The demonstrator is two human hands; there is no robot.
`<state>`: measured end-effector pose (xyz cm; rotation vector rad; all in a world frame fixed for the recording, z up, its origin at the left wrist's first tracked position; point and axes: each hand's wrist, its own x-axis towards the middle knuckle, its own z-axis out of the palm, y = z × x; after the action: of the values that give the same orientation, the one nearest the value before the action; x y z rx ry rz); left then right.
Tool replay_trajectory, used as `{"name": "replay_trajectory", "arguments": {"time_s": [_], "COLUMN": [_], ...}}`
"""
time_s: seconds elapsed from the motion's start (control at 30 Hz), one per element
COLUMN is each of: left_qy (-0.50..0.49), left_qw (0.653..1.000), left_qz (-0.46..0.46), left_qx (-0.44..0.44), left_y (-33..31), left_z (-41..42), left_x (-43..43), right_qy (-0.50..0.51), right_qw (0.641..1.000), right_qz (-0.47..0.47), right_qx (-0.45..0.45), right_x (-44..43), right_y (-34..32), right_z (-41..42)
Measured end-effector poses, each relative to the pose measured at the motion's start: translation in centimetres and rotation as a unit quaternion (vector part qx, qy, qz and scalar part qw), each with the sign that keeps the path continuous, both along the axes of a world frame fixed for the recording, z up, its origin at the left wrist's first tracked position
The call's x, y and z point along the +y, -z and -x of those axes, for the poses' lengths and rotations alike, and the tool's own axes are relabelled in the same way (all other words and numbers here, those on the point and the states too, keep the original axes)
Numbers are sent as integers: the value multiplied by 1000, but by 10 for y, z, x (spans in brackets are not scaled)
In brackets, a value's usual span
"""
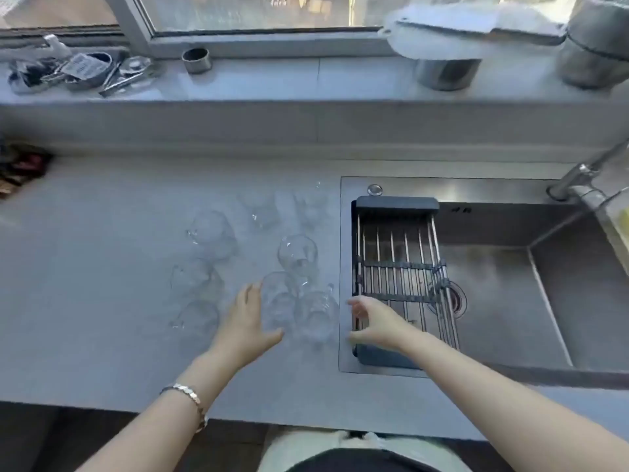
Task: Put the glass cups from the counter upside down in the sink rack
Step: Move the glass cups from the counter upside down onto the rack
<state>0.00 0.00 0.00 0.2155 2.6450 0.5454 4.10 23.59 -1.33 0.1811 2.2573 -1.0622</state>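
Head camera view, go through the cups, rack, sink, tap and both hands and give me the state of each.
Glass cups: all on the counter, none in the rack.
Sink rack: empty, across the sink's left end.
Sink: no dishes.
Tap: no water visible.
Left hand: open beside a cup.
Right hand: open, empty, over the rack's edge.

No legible text; only blurred marks on the sink wall (462, 210).

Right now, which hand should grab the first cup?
Probably the right hand: it is open beside the nearest glass cup and already next to the sink rack.
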Motion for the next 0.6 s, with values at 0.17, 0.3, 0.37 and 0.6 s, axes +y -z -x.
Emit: {"name": "replay_trajectory", "arguments": {"time_s": [0.17, 0.3, 0.37, 0.6], "left_qy": [-25, -73, -95, -86], "left_qw": [999, 994, 991, 983], "left_qz": [-36, -78, -93, -152], "left_qx": [-1, 11, 33, 49], "left_y": [15, 23, 23, -10], "left_z": [16, 20, 18, -9], "left_x": [7, 12, 13, 44], "right_qy": [145, 223, 228, 226], "right_qw": [985, 963, 959, 962], "right_qz": [70, 95, 99, 86], "right_qx": [58, 121, 137, 128], "right_x": [-44, -67, -68, 5], "right_y": [28, 43, 47, 27], "right_z": [-6, -8, -9, -25]}}
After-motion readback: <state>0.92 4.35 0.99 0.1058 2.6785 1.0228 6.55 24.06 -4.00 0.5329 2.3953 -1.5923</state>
